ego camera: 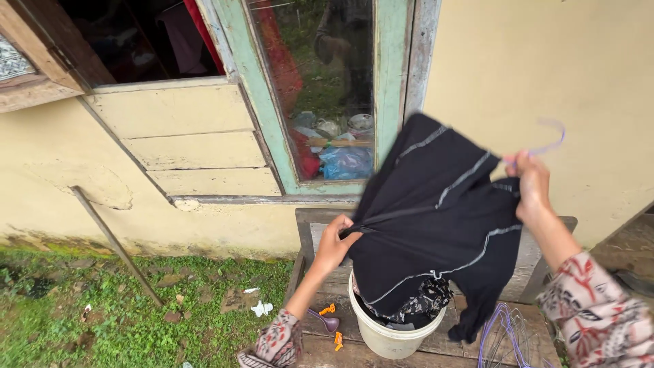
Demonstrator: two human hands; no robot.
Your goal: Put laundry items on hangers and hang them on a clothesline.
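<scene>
Outside by a yellow wall (545, 82) and wooden bench (320, 272). Left hand (334, 244) pinches black shirt (436, 225) edge; right hand (531, 184) closed on purple hanger (548, 140) at collar. Hanger seems partly in, shirt not hung. Below the grips: white bucket (388, 337) holding more laundry, spare hangers (504, 334).

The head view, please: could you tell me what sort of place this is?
Likely a yard outside a rural house: a yellow wall, a window and grass. Both hands hold a black garment over a white bucket.
</scene>
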